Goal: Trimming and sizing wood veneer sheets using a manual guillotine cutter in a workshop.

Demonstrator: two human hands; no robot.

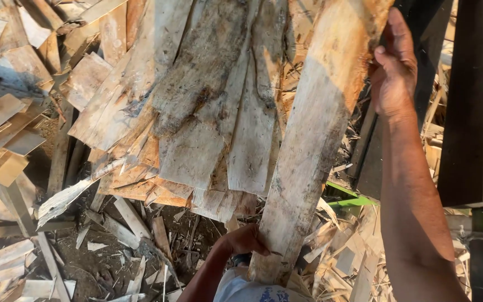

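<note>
We see the left hand point(244, 240) closed in a grip around the near end of a long pale wooden plank point(314, 134), while the right hand point(393, 70) clasps its far right edge. The plank lies tilted over a stack of rough boards point(197, 100), beside a dark machine post point(472, 106).

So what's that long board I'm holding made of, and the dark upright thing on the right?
Long board: rough unfinished wood, judging by its pale grain, bark-like stains and splintered edges. Dark upright piece: probably painted metal, with flat black faces and green edges, though that is uncertain.
</note>
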